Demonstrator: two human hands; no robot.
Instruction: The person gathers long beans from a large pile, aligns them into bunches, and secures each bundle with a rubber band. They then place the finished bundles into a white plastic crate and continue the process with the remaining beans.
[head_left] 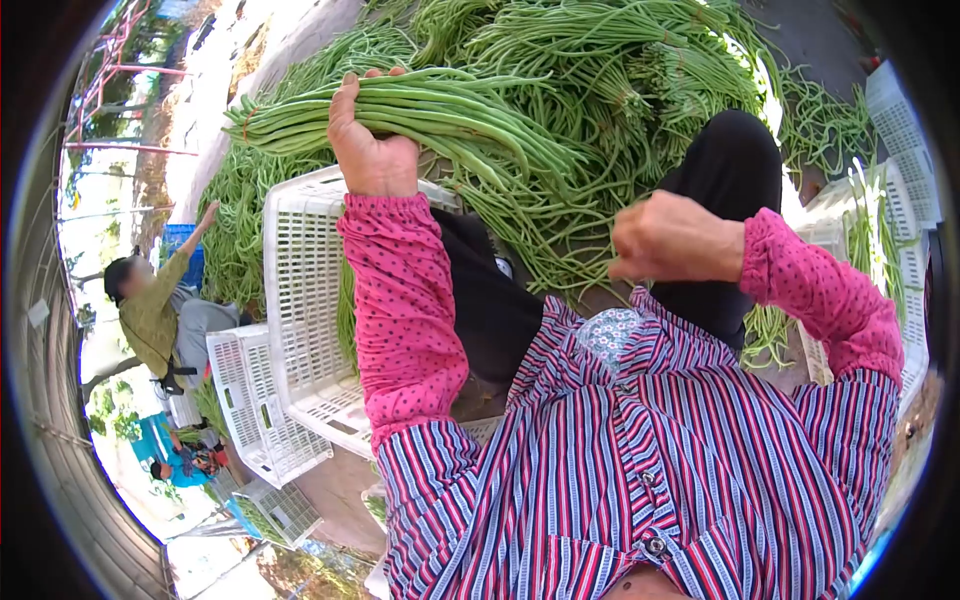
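My left hand (pixel 372 140) is wrapped round a thick bundle of long green beans (pixel 450 115), raised above the rim of a white crate (pixel 283 290). A thin reddish band circles the bundle near its left end. The free ends of the beans spread out to the right, over the heap of long beans (pixel 570 60). My right hand (pixel 668 238) is in front of my knee, away from the bundle. Its fingers are curled in and blurred, and whatever they hold, if anything, cannot be made out.
White crates (pixel 885 210) with some beans stand at the right. More white crates (pixel 245 400) are at the lower left. A person (pixel 150 310) in an olive top is at the left, one arm stretched toward the heap. Another person (pixel 185 465) in blue is farther off.
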